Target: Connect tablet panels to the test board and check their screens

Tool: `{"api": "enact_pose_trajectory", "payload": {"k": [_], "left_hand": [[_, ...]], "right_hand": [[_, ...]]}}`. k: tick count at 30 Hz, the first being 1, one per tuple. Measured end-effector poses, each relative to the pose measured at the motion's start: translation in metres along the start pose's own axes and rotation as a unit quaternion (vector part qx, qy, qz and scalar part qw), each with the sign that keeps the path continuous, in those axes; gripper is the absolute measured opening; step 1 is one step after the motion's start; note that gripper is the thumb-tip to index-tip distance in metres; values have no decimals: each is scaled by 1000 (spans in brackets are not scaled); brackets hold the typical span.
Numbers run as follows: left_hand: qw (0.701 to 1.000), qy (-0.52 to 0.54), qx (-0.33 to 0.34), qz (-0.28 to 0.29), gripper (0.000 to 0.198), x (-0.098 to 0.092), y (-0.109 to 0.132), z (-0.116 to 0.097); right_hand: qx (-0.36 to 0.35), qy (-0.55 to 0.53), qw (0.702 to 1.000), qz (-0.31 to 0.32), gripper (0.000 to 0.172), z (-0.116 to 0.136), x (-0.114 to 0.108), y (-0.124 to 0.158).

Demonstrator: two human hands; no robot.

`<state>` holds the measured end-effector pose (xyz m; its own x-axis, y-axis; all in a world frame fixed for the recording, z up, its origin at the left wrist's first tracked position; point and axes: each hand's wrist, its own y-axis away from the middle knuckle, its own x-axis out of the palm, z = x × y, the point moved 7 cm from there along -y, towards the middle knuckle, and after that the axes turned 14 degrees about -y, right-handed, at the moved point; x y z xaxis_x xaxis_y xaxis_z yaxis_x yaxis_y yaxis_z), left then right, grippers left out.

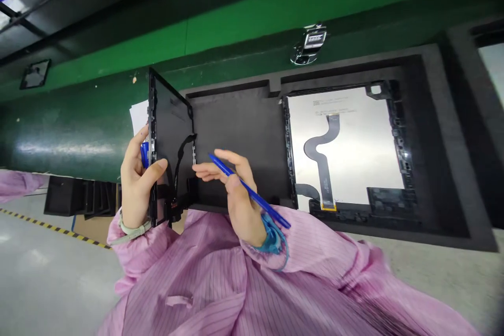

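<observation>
Green conveyor belt (98, 131) runs behind a black foam tray (433, 115) on the tabletop, whose right recess holds a display panel (354, 142) with a flex cable (321, 152) while its left recess lies bare. Just left of that recess the left hand (136, 181) is clamped on the outer edge of a black tablet back cover (169, 147), held nearly upright with its long axis vertical and its inner face turned right, toward the right hand (232, 189). That hand hovers close beside the cover, fingers loosely spread toward it, gripping a blue stylus (248, 191) whose long axis slants from upper left to lower right, tip pointing at the cover.
</observation>
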<state>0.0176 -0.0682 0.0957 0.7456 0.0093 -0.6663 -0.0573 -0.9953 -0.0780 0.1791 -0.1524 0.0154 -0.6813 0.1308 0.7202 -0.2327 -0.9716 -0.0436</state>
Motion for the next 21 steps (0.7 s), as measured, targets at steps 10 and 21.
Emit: {"api": "enact_pose_trajectory", "payload": {"k": [10, 21], "left_hand": [[999, 28, -26, 10, 61, -6, -2, 20], [995, 90, -35, -30, 56, -8, -1, 22]], "right_hand": [[206, -65, 976, -37, 24, -52, 11, 13], [237, -64, 969, -17, 35, -60, 16, 15]]}}
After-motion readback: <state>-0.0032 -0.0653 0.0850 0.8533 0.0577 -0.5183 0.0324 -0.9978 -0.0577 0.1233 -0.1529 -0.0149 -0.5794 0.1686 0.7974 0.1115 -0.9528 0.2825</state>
